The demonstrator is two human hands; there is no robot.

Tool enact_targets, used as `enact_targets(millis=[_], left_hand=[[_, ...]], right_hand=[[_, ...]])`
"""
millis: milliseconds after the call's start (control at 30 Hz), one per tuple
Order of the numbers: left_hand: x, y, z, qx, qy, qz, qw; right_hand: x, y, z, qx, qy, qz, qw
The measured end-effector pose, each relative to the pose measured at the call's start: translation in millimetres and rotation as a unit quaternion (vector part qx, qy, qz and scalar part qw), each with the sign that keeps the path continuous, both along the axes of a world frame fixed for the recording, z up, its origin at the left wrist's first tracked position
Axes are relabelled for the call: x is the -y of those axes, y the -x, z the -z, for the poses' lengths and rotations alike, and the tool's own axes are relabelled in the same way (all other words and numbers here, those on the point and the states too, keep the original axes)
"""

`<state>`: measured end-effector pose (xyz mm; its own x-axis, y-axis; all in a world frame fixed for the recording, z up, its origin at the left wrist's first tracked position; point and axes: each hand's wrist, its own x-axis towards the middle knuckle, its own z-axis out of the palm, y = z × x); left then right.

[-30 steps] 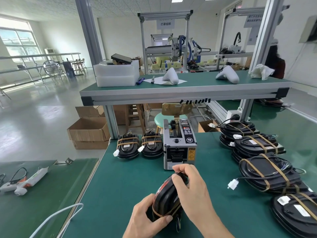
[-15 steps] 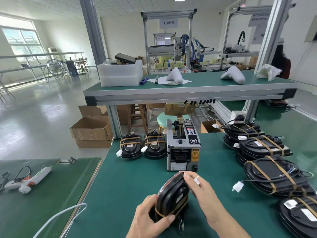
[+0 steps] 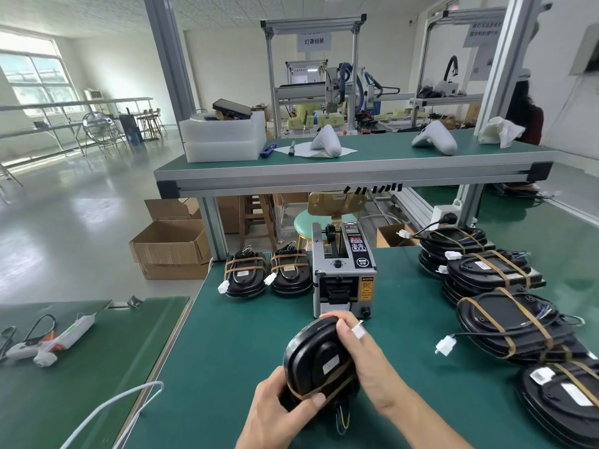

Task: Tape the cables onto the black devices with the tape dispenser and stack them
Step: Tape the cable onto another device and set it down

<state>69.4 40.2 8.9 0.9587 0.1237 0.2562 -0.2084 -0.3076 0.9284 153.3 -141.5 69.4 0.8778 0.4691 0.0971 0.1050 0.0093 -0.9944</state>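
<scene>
I hold a black device (image 3: 319,354) tilted up on its edge above the green table (image 3: 233,345). My left hand (image 3: 282,413) grips its lower end, thumb over a tan tape band. My right hand (image 3: 363,354) grips its upper right edge, with the white cable connector (image 3: 358,332) sticking out between the fingers. Thin wires (image 3: 342,416) hang below the device. The grey tape dispenser (image 3: 343,273) stands just behind it. Two taped devices (image 3: 267,273) lie left of the dispenser.
Several taped black devices (image 3: 505,315) lie in overlapping stacks along the right side of the table. A second green table at the left holds a white glue gun (image 3: 55,340). A raised shelf (image 3: 350,163) crosses above the far edge. A white cable (image 3: 113,406) loops at the lower left.
My right hand has come back from the dispenser's outlet to the top edge of the device, and the device has been turned more upright. The left hand keeps its grip.
</scene>
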Motion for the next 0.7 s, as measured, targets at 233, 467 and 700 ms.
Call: enact_targets(millis=[233, 467, 700], left_hand=[[3.4, -1.9, -6.0, -0.011, 0.028, 0.033, 0.999], [0.4, -3.4, 0.1, 0.002, 0.008, 0.01, 1.0], [0.5, -2.6, -0.4, 0.006, -0.032, 0.023, 0.999]], right_hand=[[8.3, -1.5, -36.9, 0.288, 0.347, 0.065, 0.89], [-0.7, 11.7, -21.6, 0.391, 0.437, 0.071, 0.807], [2.8, 24.2, -24.3, 0.389, 0.444, 0.059, 0.805]])
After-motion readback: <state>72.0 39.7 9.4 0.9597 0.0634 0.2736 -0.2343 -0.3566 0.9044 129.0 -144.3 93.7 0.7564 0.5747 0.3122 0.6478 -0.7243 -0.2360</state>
